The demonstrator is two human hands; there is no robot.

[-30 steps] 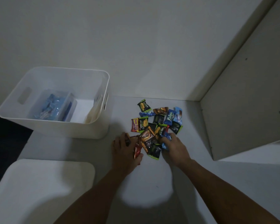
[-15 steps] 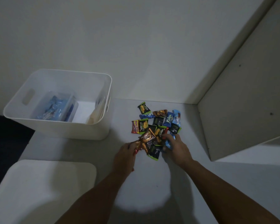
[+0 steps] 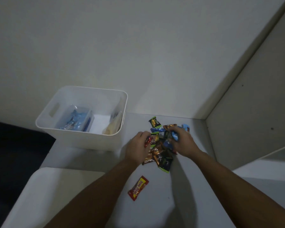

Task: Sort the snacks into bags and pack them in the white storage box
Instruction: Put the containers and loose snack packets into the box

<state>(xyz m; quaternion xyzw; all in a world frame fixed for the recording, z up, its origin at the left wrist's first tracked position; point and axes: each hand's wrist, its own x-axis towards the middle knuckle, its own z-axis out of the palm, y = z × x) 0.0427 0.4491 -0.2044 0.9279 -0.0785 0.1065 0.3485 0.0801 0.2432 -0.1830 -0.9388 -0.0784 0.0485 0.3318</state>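
Note:
A pile of small snack packets (image 3: 161, 155) lies on the white table, right of the white storage box (image 3: 82, 139). Inside the box sits a clear bag of blue snacks (image 3: 76, 120) and another clear bag (image 3: 113, 125) leaning on its right wall. My left hand (image 3: 138, 148) rests on the pile's left side, fingers closed on a red packet (image 3: 147, 142). My right hand (image 3: 183, 142) is on the pile's right side, gripping a blue packet (image 3: 174, 136). One red and yellow packet (image 3: 138, 188) lies alone nearer to me, between my forearms.
A white lid (image 3: 39, 198) lies at the near left. A white panel (image 3: 250, 112) stands at the right, close to the pile. The wall runs behind the table. Dark floor shows past the table's left edge.
Both hands have moved farther into the pile. The left hand has picked up a red packet and the right a blue one. A red and yellow packet now lies apart, nearer to me.

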